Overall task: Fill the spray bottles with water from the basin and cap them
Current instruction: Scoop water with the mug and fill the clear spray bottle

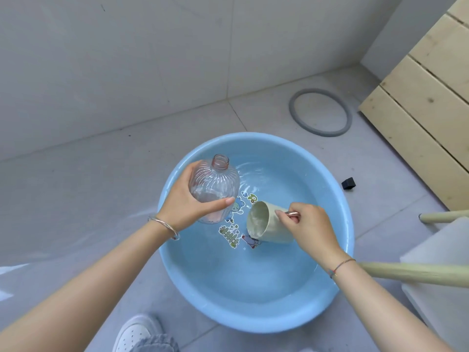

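Curling the left fingers (215,204) round the belly of the clear ribbed spray bottle (218,184), with the thumb pressing across its near side. Holding it so in the left hand (185,201), nearly upright and uncapped, open neck pointing up and away, over the left part of the blue basin (253,323). Pinching the rose-coloured handle (293,214) of a pale green cup (269,224) with the right fingers (302,208), curled tight about it. Holding that cup on its side in the right hand (314,232), mouth facing left toward the bottle, just beside it but not touching, low over the rippling water (253,275). Showing through the water, cartoon stickers (231,235) on the basin's bottom. Wearing a metal bangle (165,227) on the left wrist and a thin cord (341,266) on the right. Resting on the grey tiled floor (76,186): the basin, a grey ring (320,112) behind it, a small black block (348,183) to its right, pale wooden boards (431,110) further right. Standing near the basin's front edge, a white shoe (137,331)
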### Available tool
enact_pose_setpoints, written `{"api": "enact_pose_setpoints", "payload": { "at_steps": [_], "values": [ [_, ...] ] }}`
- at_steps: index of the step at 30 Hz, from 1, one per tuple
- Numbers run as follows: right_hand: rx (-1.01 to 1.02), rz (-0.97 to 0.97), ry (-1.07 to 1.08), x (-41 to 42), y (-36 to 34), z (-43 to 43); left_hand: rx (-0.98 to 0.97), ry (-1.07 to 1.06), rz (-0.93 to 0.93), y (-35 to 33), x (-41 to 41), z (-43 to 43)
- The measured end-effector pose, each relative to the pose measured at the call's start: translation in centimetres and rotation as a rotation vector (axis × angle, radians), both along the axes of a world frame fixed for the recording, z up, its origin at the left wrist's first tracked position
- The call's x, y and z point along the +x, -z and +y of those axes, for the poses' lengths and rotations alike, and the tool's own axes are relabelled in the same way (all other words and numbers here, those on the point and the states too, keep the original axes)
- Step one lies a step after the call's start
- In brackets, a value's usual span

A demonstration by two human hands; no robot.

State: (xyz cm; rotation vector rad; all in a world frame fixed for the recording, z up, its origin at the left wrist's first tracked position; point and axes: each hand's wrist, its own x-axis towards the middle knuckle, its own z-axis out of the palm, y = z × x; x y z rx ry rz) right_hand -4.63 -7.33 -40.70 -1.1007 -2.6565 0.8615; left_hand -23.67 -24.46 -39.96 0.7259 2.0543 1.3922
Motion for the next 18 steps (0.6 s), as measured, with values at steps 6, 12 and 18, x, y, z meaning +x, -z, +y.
{"api": "enact_pose_setpoints", "payload": {
  "at_steps": [6, 12, 18],
  "values": [
    [-0.293, 0.294, 0.269, 1.6, -2.8, 1.0, -0.043, 0.027, 0.031, 0.5, -0.6, -0.6],
    [-0.405, 0.473, 0.357, 1.9, -6.2, 0.8, -0.063, 0.113, 0.061, 0.4, 0.1, -0.8],
    [-0.416, 0.573, 0.339, 1.8, -8.1, 0.8, -0.099, 0.198, 0.101, 0.8, 0.6, -0.8]
  ]
}}
